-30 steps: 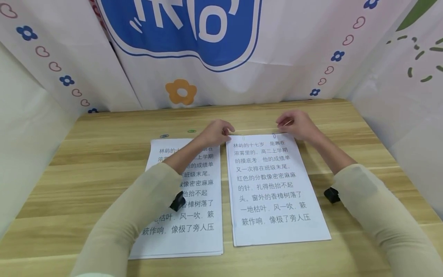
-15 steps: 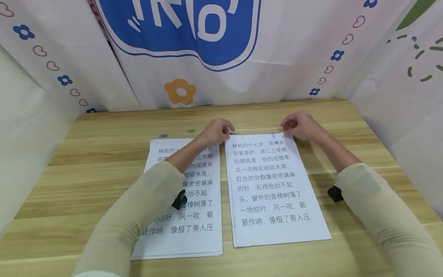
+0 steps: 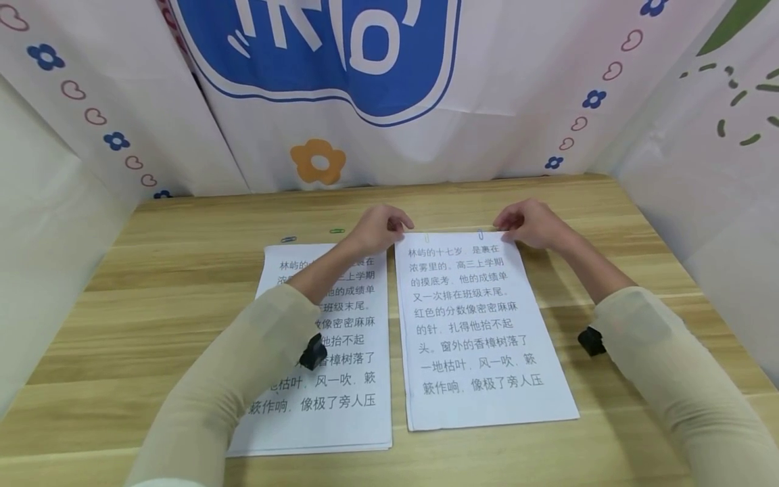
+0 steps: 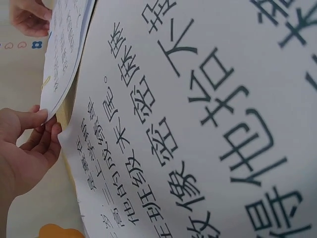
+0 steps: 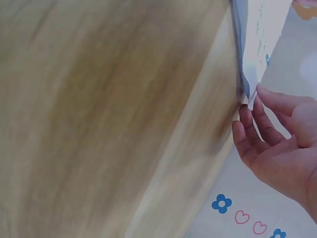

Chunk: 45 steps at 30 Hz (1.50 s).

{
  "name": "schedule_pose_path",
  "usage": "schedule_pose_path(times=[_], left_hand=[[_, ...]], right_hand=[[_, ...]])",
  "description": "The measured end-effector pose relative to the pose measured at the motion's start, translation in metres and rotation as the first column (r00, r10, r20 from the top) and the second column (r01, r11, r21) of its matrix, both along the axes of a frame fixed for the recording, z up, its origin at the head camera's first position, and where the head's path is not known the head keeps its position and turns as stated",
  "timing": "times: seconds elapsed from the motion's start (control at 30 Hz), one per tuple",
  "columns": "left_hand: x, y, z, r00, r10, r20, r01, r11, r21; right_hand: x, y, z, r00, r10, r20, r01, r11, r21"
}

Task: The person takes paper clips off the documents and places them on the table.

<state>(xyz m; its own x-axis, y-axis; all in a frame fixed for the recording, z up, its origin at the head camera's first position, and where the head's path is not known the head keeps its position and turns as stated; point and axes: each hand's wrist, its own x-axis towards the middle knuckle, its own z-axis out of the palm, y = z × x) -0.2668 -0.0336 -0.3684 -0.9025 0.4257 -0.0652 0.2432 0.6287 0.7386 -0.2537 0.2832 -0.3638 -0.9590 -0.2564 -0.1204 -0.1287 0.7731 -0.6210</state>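
Head view: left hand (image 3: 374,230) and right hand (image 3: 532,223) fingers pinched clipped stack (image 3: 471,331) by top corners, likely for alignment.

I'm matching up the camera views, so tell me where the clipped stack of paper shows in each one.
Head: the clipped stack lies right of centre.
Left wrist: the clipped stack is at upper left, a narrow slanting strip.
Right wrist: the clipped stack is at upper right, partly cut off by the top edge.
Shared landmark: the right hand, at the stack's corner.
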Motion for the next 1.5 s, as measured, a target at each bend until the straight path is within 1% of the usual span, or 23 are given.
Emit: schedule_pose_path(times=[0.13, 0.23, 0.47, 0.83, 1.03, 1.23, 1.33, 1.5], left_hand=[[0.0, 0.0, 0.001, 1.0, 0.002, -0.013, -0.002, 1.0, 0.011], [0.001, 0.0, 0.002, 1.0, 0.009, -0.011, -0.009, 1.0, 0.029], [0.001, -0.003, 0.002, 0.999, 0.034, -0.003, -0.033, 0.998, 0.054], [0.001, -0.001, 0.004, 0.997, 0.06, 0.047, -0.062, 0.997, 0.046], [0.001, 0.0, 0.003, 0.994, 0.072, 0.078, -0.078, 0.994, 0.08], [0.002, -0.001, 0.003, 0.994, 0.068, 0.084, -0.079, 0.989, 0.127], [0.002, -0.001, 0.003, 0.994, 0.072, 0.085, -0.083, 0.987, 0.139], [0.003, -0.001, 0.004, 0.993, 0.079, 0.087, -0.09, 0.986, 0.14]], right_hand=[[0.0, 0.002, -0.003, 1.0, -0.015, -0.011, 0.015, 1.0, -0.001], [0.0, 0.002, -0.004, 0.999, -0.032, -0.027, 0.031, 1.0, -0.001], [0.0, 0.002, -0.001, 0.998, -0.061, -0.034, 0.061, 0.998, -0.019], [0.002, 0.001, 0.001, 0.994, -0.096, -0.051, 0.094, 0.995, -0.043], [0.003, -0.001, 0.001, 0.991, -0.119, -0.057, 0.116, 0.992, -0.057], [0.003, -0.003, 0.002, 0.988, -0.145, -0.055, 0.141, 0.988, -0.066], [0.004, -0.005, 0.003, 0.984, -0.161, -0.07, 0.156, 0.985, -0.078], [0.004, -0.01, 0.005, 0.975, -0.176, -0.136, 0.162, 0.981, -0.108]])
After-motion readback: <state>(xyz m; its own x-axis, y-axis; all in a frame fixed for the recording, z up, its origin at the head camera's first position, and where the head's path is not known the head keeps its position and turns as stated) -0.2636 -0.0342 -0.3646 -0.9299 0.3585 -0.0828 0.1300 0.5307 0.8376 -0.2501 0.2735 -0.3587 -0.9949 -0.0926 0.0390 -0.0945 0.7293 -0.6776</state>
